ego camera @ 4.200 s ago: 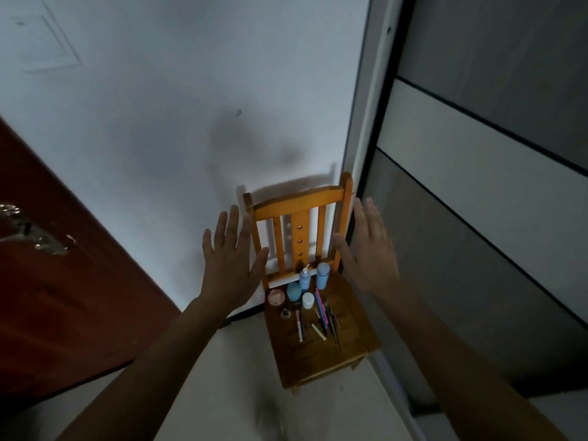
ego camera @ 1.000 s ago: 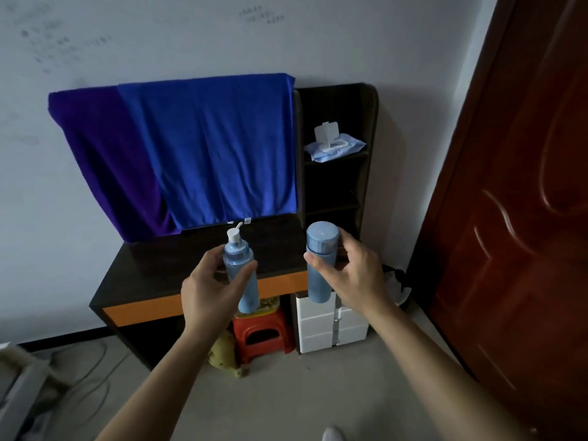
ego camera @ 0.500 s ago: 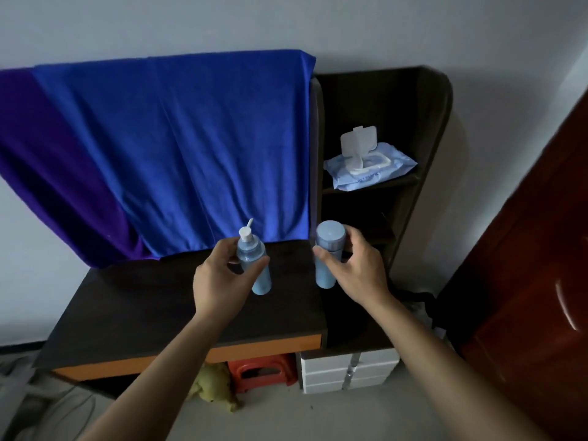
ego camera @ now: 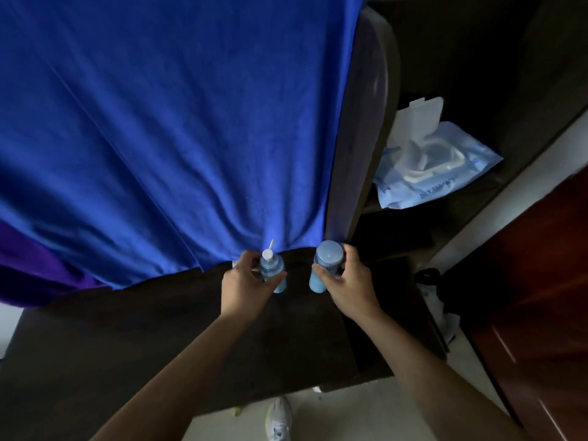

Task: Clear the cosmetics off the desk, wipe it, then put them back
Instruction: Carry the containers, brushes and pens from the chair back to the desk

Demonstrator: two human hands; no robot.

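Left hand (ego camera: 245, 288) grips pump bottle (ego camera: 272, 272); right hand (ego camera: 346, 286) grips capped bottle (ego camera: 326, 268), both low over far tabletop (ego camera: 159, 329) beside blue cloth (ego camera: 175, 122). Advice: set bases flat, upright, apart, then release.

over the back of the desk (ego camera: 143, 345), the pump bottle (ego camera: 272, 269) in the left hand (ego camera: 243, 289), the capped bottle (ego camera: 327, 264) just right of it in the right hand (ego camera: 348, 289); cloth (ego camera: 165, 128) hangs behind, wipes pack (ego camera: 436, 168) on the shelf (ego camera: 471, 195) further right.

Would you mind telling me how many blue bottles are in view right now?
2. The pump bottle is in the left hand; the capped bottle is in the right hand. None visible elsewhere.
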